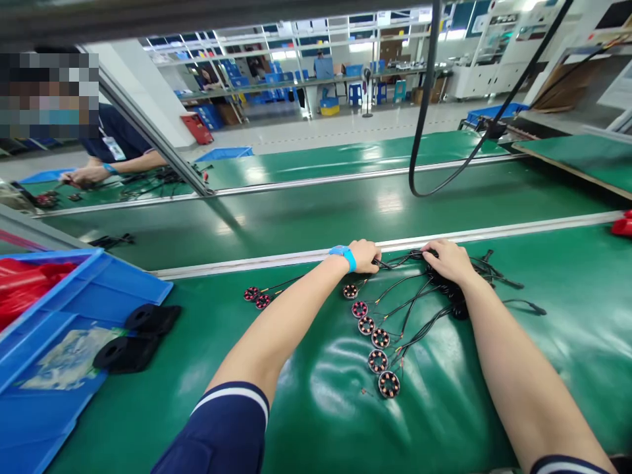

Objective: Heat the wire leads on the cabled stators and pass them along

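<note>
Both hands are apart on the green surface (306, 434): the left hand (364, 257) is closed on black cables (390, 266) near the far edge, while the right hand (448, 261) lies over the thick of the cable bundle (447, 289), its grip hidden, so I cannot tell whether it holds any. Six wound stators (384, 339) form a loose line between the forearms; two other stators (265, 302) lie beyond the left forearm. Progress looks partial: the six are roughly lined up, but their cables are bunched and overlapping.
</note>
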Demonstrator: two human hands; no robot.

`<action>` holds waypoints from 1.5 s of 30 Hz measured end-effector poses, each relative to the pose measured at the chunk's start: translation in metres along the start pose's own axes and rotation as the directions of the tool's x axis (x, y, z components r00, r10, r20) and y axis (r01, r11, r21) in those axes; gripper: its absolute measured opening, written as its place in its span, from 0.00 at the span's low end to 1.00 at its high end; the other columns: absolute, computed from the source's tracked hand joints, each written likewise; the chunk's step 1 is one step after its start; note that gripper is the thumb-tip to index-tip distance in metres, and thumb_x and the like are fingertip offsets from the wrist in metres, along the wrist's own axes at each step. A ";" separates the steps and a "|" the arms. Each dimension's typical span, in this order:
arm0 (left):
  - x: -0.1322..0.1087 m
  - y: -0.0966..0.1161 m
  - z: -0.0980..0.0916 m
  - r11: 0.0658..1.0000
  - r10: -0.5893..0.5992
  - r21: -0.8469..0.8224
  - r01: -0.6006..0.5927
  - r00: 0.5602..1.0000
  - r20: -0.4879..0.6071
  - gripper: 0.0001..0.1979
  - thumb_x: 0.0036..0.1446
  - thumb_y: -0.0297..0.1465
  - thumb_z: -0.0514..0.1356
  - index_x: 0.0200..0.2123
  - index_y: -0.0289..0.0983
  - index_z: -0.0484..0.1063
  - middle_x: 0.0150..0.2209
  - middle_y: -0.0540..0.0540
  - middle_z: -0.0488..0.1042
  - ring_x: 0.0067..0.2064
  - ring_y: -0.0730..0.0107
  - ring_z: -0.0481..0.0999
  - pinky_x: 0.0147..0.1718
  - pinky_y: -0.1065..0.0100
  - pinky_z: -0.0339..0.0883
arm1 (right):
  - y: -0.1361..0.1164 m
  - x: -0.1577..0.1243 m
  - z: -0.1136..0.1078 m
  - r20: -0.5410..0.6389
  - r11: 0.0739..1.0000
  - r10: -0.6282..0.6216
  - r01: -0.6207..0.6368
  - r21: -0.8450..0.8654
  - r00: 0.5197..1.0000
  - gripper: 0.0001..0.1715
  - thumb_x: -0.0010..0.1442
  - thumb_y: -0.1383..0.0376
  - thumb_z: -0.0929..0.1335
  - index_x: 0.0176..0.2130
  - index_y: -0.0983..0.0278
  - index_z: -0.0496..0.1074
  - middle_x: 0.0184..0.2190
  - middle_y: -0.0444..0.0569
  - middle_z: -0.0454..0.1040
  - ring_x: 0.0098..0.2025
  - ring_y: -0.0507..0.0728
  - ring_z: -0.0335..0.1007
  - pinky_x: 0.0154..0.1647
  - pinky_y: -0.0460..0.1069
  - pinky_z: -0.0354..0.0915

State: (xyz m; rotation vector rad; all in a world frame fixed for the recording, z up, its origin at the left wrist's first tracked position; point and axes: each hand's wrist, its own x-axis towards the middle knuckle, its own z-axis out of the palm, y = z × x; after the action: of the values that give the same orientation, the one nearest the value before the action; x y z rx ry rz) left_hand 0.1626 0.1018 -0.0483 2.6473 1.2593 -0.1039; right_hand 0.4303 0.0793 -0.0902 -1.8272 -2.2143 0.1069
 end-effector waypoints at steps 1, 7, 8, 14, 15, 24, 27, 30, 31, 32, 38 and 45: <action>-0.001 0.000 0.000 1.000 0.004 -0.011 -0.004 1.000 0.005 0.10 0.52 0.33 0.66 0.39 0.41 0.78 0.44 0.46 0.77 0.46 0.56 0.75 0.43 0.63 0.69 | 0.000 0.000 0.000 0.004 1.000 0.000 0.000 0.002 1.000 0.19 0.64 0.56 0.60 0.44 0.59 0.76 0.49 0.55 0.74 0.52 0.67 0.68 0.49 0.64 0.63; -0.003 -0.003 0.001 0.991 0.000 -0.133 -0.008 0.998 -0.062 0.04 0.52 0.29 0.63 0.33 0.38 0.78 0.40 0.45 0.76 0.42 0.60 0.76 0.44 0.66 0.70 | -0.001 0.001 -0.001 0.029 1.000 0.019 -0.019 0.011 0.999 0.19 0.65 0.56 0.60 0.46 0.58 0.75 0.51 0.54 0.73 0.53 0.67 0.67 0.51 0.65 0.63; -0.003 -0.005 0.001 0.987 -0.017 -0.163 0.002 0.995 -0.095 0.04 0.54 0.29 0.62 0.34 0.38 0.78 0.39 0.45 0.76 0.42 0.61 0.76 0.44 0.66 0.70 | -0.001 0.000 -0.001 0.032 1.000 0.023 -0.024 0.011 0.999 0.19 0.65 0.56 0.60 0.46 0.58 0.75 0.51 0.54 0.73 0.54 0.66 0.67 0.52 0.65 0.62; -0.018 -0.017 -0.001 0.933 -0.257 -0.332 0.135 0.899 -0.355 0.19 0.60 0.33 0.61 0.54 0.34 0.68 0.52 0.37 0.70 0.52 0.57 0.73 0.53 0.58 0.69 | -0.004 0.001 -0.001 0.046 0.999 0.048 -0.049 0.019 0.998 0.20 0.64 0.56 0.60 0.47 0.58 0.75 0.51 0.54 0.72 0.53 0.66 0.66 0.53 0.64 0.61; -0.024 -0.015 -0.001 0.924 -0.290 -0.351 0.151 0.875 -0.387 0.24 0.60 0.35 0.62 0.57 0.33 0.64 0.54 0.36 0.68 0.55 0.55 0.71 0.54 0.56 0.68 | -0.004 0.001 -0.001 0.049 0.998 0.055 -0.056 0.022 0.997 0.20 0.64 0.56 0.60 0.47 0.58 0.76 0.51 0.54 0.72 0.53 0.66 0.66 0.53 0.64 0.61; -0.146 0.054 0.036 0.932 -0.056 -0.291 -0.215 0.708 -0.704 0.05 0.67 0.33 0.58 0.43 0.40 0.70 0.48 0.46 0.73 0.54 0.61 0.69 0.56 0.57 0.60 | 0.000 -0.004 -0.003 0.113 0.996 0.076 -0.081 0.037 0.991 0.18 0.63 0.56 0.60 0.44 0.57 0.75 0.52 0.54 0.70 0.56 0.66 0.63 0.54 0.63 0.61; -0.174 0.069 0.061 0.911 0.102 -0.260 -0.321 0.785 -0.612 0.04 0.68 0.32 0.57 0.42 0.41 0.71 0.46 0.48 0.75 0.55 0.61 0.69 0.56 0.57 0.58 | -0.002 -0.008 -0.004 0.113 0.994 0.100 -0.104 0.024 0.989 0.18 0.63 0.56 0.60 0.45 0.57 0.74 0.51 0.54 0.70 0.57 0.66 0.62 0.55 0.63 0.60; -0.184 0.076 0.079 0.904 0.175 -0.241 -0.354 0.820 -0.545 0.06 0.69 0.34 0.56 0.45 0.40 0.70 0.52 0.47 0.75 0.60 0.59 0.66 0.58 0.55 0.55 | -0.003 -0.012 -0.005 0.109 0.992 0.124 -0.127 0.020 0.986 0.18 0.62 0.56 0.60 0.45 0.57 0.75 0.50 0.54 0.70 0.56 0.66 0.63 0.55 0.63 0.60; -0.185 0.077 0.082 0.904 0.198 -0.228 -0.361 0.827 -0.526 0.07 0.70 0.35 0.55 0.46 0.40 0.69 0.53 0.47 0.75 0.62 0.58 0.64 0.59 0.54 0.54 | -0.004 -0.013 -0.006 0.106 0.991 0.132 -0.135 0.021 0.986 0.18 0.62 0.56 0.60 0.44 0.57 0.75 0.49 0.54 0.70 0.55 0.66 0.64 0.55 0.63 0.60; -0.185 0.078 0.085 0.904 0.221 -0.214 -0.370 0.833 -0.508 0.08 0.70 0.35 0.54 0.46 0.40 0.69 0.54 0.47 0.74 0.63 0.57 0.63 0.59 0.53 0.53 | -0.004 -0.014 -0.007 0.104 0.990 0.139 -0.142 0.021 0.985 0.18 0.62 0.55 0.61 0.43 0.57 0.75 0.49 0.54 0.70 0.54 0.66 0.64 0.55 0.62 0.60; -0.182 0.085 0.089 0.911 0.225 -0.204 -0.359 0.845 -0.485 0.15 0.69 0.44 0.53 0.46 0.39 0.67 0.52 0.44 0.75 0.61 0.55 0.65 0.58 0.52 0.53 | -0.001 -0.021 -0.011 0.096 0.985 0.169 -0.172 0.027 0.981 0.17 0.61 0.54 0.62 0.40 0.59 0.74 0.45 0.52 0.73 0.50 0.65 0.66 0.51 0.60 0.62; -0.184 0.085 0.090 0.929 0.139 -0.222 -0.295 0.837 -0.529 0.26 0.63 0.56 0.53 0.46 0.38 0.66 0.45 0.43 0.75 0.56 0.53 0.69 0.58 0.50 0.52 | 0.009 -0.033 -0.011 0.102 0.985 0.168 -0.170 0.011 0.980 0.22 0.64 0.50 0.59 0.41 0.60 0.73 0.45 0.54 0.72 0.50 0.67 0.66 0.51 0.62 0.61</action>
State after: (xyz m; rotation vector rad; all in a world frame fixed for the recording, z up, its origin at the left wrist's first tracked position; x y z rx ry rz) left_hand 0.1145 -0.1097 -0.0948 2.6014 0.9725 0.8068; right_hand 0.4474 0.0475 -0.0871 -2.0392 -2.1098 0.2587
